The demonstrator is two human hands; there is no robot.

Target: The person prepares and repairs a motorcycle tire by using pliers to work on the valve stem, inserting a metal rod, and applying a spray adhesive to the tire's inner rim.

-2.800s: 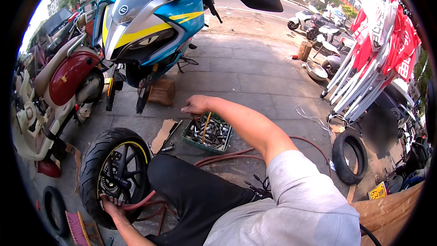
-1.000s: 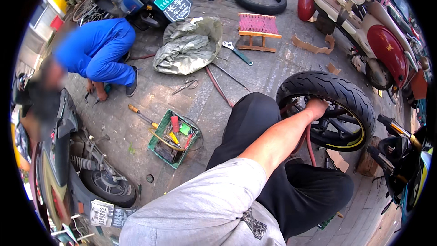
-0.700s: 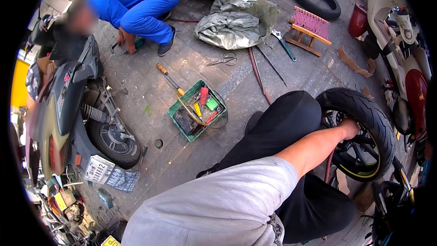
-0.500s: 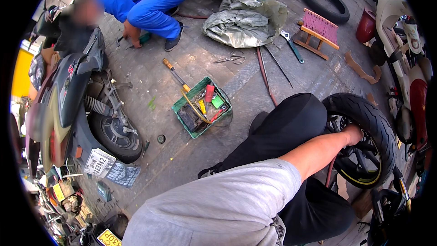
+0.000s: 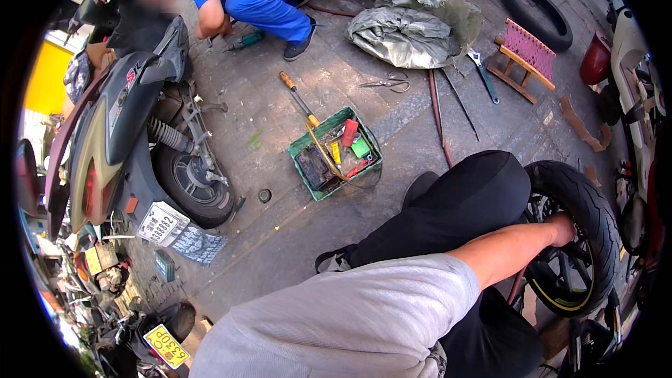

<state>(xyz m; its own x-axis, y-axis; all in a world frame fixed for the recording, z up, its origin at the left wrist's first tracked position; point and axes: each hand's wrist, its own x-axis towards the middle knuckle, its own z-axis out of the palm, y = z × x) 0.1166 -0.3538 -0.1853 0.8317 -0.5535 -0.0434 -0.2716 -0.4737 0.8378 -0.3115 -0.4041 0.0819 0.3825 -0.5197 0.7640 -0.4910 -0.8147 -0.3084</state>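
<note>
My left hand (image 5: 562, 229) reaches in at the inner rim of a motorcycle wheel with a black tyre (image 5: 575, 199) and dark spokes. That hand looks curled closed against the rim and spokes, and whatever is in its fingers is hidden. My bare forearm, below a grey sleeve (image 5: 392, 287), passes between my knees in black trousers. The wheel stands upright close to my left knee (image 5: 483, 182), and a yellow stripe runs along its lower rim. My right hand does not show.
A green toolbox (image 5: 336, 194) and a long orange-handled tool (image 5: 299, 98) lie ahead. Beyond are scissors (image 5: 393, 84), an adjustable wrench (image 5: 483, 77), a low stool (image 5: 528, 59) and a loose tyre (image 5: 535, 14). A parked scooter (image 5: 115, 147) stands left; a co-worker in blue (image 5: 273, 0) crouches behind it.
My view has shifted, so the surroundings sit farther right in the picture. My left hand stays at the wheel. The co-worker's hand has drawn back from the green tool on the ground.
</note>
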